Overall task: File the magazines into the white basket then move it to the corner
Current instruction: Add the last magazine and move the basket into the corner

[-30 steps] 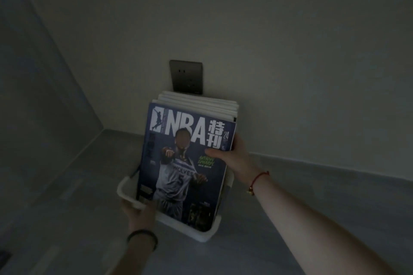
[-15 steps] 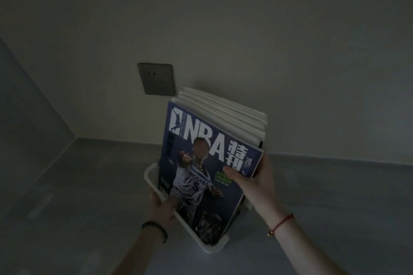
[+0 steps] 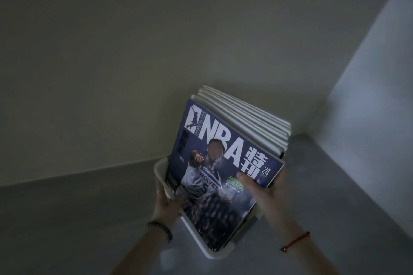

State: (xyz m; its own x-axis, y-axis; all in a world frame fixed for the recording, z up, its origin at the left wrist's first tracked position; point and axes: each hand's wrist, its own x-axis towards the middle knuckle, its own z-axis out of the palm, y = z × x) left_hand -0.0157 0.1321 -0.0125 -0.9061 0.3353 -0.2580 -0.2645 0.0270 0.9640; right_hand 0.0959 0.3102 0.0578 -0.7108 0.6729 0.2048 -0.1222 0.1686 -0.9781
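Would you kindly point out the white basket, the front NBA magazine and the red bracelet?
white basket (image 3: 159, 166): head view, bare left rim corner.
front NBA magazine (image 3: 220, 145): head view, cover title lettering.
red bracelet (image 3: 297, 240): head view, cord across the right wrist.

Wall socket gone from sight. White basket (image 3: 218, 252) with its magazines (image 3: 221, 163) now sits far right, close to the room corner (image 3: 306, 134), tilted clockwise. Left hand (image 3: 166, 201) and right hand (image 3: 266, 190) travel along, holding.

Dim plain walls (image 3: 134, 51), grey floor (image 3: 78, 219)
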